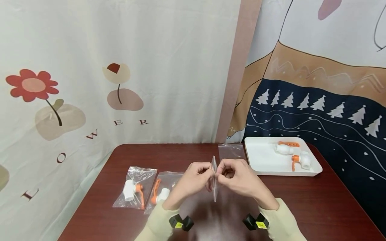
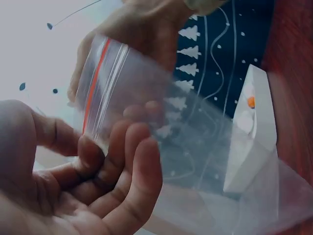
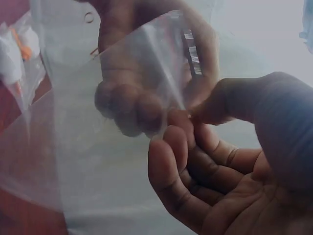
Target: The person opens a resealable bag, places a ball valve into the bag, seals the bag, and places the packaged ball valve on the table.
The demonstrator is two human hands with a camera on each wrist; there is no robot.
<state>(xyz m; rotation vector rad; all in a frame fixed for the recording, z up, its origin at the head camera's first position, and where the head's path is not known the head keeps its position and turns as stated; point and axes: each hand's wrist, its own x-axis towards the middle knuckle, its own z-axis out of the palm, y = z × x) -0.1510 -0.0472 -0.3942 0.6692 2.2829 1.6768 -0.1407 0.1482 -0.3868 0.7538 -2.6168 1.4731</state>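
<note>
A clear zip bag hangs edge-on between my two hands above the middle of the table. My left hand pinches its top edge between thumb and forefinger. Opposite it, my right hand pinches the same edge. In the left wrist view, the bag shows a red line along its zip strip, and its film looks flat, with nothing visible inside. The other fingers of my right hand are bent beside the film in the right wrist view.
Left on the dark red table lie two clear bags, the outer bag and one partly behind my left arm, holding white parts with orange handles. A white tray at right holds similar pieces. Beside it lies a flat clear bag.
</note>
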